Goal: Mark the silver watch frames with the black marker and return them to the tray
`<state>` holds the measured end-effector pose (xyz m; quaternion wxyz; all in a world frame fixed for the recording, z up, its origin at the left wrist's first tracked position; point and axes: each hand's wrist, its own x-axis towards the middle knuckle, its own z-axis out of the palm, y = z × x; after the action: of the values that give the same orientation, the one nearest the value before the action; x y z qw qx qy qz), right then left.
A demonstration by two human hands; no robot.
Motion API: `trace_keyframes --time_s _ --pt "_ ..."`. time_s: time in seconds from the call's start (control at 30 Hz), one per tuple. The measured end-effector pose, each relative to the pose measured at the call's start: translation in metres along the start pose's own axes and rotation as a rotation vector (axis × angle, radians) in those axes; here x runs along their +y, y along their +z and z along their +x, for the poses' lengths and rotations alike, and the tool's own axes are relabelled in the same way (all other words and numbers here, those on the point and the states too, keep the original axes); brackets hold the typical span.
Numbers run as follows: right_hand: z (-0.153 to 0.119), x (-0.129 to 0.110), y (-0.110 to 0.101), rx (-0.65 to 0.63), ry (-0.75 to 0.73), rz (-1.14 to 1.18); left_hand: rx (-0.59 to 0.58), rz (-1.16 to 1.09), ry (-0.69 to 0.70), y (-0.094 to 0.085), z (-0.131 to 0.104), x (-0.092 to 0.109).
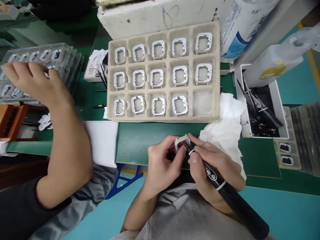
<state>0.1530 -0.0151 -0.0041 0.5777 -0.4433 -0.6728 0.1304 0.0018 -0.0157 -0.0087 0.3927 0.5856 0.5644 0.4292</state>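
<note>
A: What is held by the left hand?

B: A small pale frame is pinched between its thumb and fingers, just above the near edge of the green mat. The hand is closed around it.

A: And by the right hand?

B: A black marker is gripped there, pen-fashion. Its tip is set against the frame, and its body is angled down toward the lower right.

A: What is seen beyond the hands?

B: A beige pulp tray is laid on the mat. Fourteen of its fifteen pockets are filled with similar frames; the near right pocket is left bare. A white cloth is bunched just beside the right hand, touching the tray's near right corner.

A: And to the sides?

B: On the right, a white box with dark tools is placed. On the left, a stack of clear plastic trays is touched by another person's hand, which is spread flat; it is blurred, so nothing more can be told of it.
</note>
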Motion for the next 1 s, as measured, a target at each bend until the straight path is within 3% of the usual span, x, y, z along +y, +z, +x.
trace_keyframes --time_s 0.2,0.43,0.57,0.77,0.93,1.0 --pt "-0.0006 0.0001 0.0008 -0.014 -0.005 -0.004 0.004 0.030 0.021 -0.0016 0.0006 0.0011" --pt "-0.0075 0.0048 0.0083 0.098 -0.009 0.000 -0.005 0.060 0.041 -0.0014 -0.0009 -0.0015" --pt "-0.0050 0.0018 0.0048 0.022 0.015 -0.008 -0.004 0.102 0.062 -0.0011 -0.0021 -0.0018" --pt "-0.0014 0.0018 0.0035 -0.003 -0.105 0.031 -0.017 0.091 0.100 -0.0015 -0.0026 -0.0029" --pt "-0.0015 0.0001 -0.0005 -0.031 0.056 0.043 -0.026 0.096 0.034 -0.0027 -0.0008 -0.0024" --pt "-0.0014 -0.0006 -0.0012 -0.038 0.051 0.029 -0.038 0.078 0.025 -0.0032 -0.0004 -0.0020"
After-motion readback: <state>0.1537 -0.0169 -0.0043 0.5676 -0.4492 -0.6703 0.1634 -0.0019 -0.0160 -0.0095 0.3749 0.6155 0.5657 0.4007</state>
